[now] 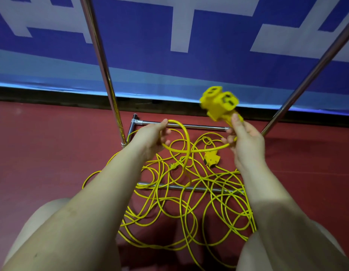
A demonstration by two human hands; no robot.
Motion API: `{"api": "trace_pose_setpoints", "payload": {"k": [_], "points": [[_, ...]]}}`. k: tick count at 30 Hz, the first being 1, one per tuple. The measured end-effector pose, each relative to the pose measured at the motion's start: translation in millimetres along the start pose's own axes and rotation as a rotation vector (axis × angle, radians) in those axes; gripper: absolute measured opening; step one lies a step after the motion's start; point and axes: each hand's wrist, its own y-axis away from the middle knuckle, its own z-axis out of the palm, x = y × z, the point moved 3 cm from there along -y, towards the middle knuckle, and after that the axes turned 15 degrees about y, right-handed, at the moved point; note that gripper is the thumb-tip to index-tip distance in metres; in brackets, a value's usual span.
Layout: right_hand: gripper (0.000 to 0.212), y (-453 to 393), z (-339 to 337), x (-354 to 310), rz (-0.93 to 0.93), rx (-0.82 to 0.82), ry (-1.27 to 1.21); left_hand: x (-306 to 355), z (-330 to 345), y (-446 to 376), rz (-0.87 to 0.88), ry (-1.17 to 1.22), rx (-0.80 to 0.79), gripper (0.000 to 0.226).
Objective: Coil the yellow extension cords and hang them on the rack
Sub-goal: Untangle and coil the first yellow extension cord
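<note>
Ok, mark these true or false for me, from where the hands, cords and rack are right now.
1. The right hand holds the cord just below the yellow multi-outlet block. True.
2. The left hand is empty. False: its fingers are curled round a loop of yellow cord.
3. A coil already hangs on the rack. False: no cord hangs on the poles in view; the loose cord pile lies on the red floor.
4. A second outlet block lies on the floor among the cords. True.
5. The cords cross over the rack's lower bar. True.
</note>
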Motion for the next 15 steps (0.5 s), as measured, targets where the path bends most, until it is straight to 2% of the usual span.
{"api": "trace_pose_setpoints", "payload": {"k": [3, 6, 12, 15], "points": [[0.031, -6, -3, 3, 0.239, -0.024, -0.274, -2, 0, 3, 0.013, -0.031, -0.041, 0.026], [0.037, -5, 0, 8, 0.367, -0.075, -0.413, -20, 4, 10, -0.060, -0.203, -0.119, 0.020], [0.031, -16, -12, 20, 0.419, -0.013, -0.275, -31, -1, 19, -0.246, -0.490, -0.297, 0.023], [0.031, -20, -16, 27, 0.452, -0.013, -0.246, -33, -6, 34, -0.415, -0.663, -0.421, 0.017]]}}
